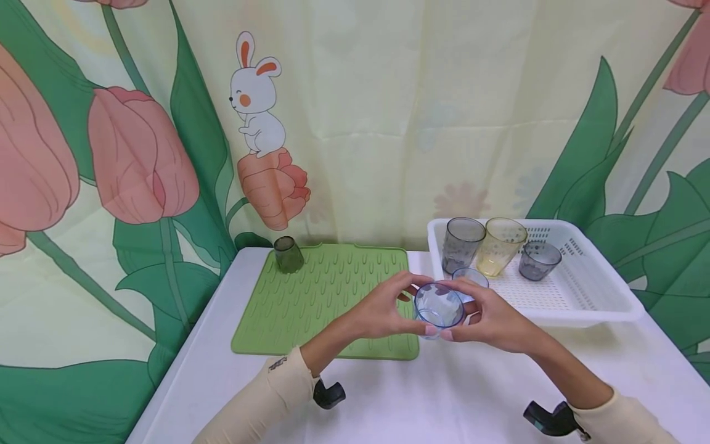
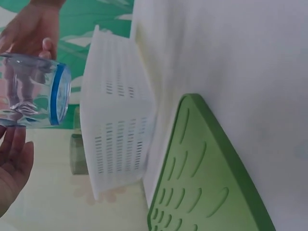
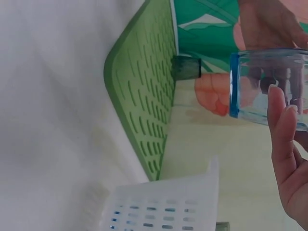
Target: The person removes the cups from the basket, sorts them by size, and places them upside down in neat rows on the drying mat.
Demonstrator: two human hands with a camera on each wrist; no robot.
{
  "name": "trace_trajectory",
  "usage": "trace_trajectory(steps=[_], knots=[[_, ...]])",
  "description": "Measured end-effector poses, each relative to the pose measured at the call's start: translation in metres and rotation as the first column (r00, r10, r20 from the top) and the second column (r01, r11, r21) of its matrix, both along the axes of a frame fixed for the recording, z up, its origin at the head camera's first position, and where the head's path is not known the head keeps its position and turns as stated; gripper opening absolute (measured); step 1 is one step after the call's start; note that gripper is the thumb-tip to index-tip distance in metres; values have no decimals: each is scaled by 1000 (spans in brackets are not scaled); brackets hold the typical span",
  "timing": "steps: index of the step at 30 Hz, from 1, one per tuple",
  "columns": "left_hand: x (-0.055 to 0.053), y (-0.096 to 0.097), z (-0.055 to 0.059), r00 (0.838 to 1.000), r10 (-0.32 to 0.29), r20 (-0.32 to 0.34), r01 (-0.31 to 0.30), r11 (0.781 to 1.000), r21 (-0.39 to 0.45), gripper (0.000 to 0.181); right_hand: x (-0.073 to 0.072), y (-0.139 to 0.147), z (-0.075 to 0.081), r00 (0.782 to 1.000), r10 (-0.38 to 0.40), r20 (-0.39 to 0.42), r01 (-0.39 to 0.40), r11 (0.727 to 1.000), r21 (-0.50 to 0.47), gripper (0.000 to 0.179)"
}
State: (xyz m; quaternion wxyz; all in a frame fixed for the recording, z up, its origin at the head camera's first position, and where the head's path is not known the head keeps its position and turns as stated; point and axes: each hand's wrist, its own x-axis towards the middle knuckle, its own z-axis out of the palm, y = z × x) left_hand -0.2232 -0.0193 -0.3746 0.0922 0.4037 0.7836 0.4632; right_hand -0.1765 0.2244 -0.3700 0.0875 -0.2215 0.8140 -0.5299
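A clear, blue-tinted drinking glass [image 1: 439,306] with a bright blue edge is raised above the table, between the mat and the basket. My left hand [image 1: 385,308] holds it from the left, thumb at the near side and fingers behind. From the right, my right hand [image 1: 493,314] grips the same glass, its thumb close to the other thumb. Both wrist views show the glass [image 2: 29,91] side-on, its blue-ringed end facing the table. A second blue-rimmed glass [image 1: 470,279] shows just behind my hands, partly covered by them.
A green ribbed mat [image 1: 327,308] lies at left, with a small dark glass [image 1: 289,255] at its far left corner. In the white perforated basket [image 1: 599,314] at right stand a tall grey glass [image 1: 462,246], a tall yellow glass [image 1: 501,246] and a short grey glass [image 1: 539,261]. A printed curtain hangs behind.
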Motion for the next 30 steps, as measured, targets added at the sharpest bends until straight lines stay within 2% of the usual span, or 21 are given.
trace_trajectory(steps=[13, 18, 23, 26, 30], knots=[[1, -4, -1, 999, 6, -46, -4, 1000, 31, 68, 0, -3, -8, 995, 56, 83, -50, 996, -77, 77], [3, -6, 5, 999, 11, -43, -8, 998, 68, 68, 0, -8, -23, 997, 63, 50, -57, 992, -116, 75], [6, -6, 12, 999, -23, -43, 27, 994, 102, 68, -1, -19, -43, 994, 97, 51, -89, 986, -139, 76], [7, -5, 14, 999, -39, -37, 43, 993, 108, 68, -1, -25, -52, 993, 104, 46, -97, 985, -142, 79], [8, -6, 12, 999, -28, -20, 30, 994, 103, 68, -2, -28, -58, 995, 97, 24, -92, 982, -163, 75]])
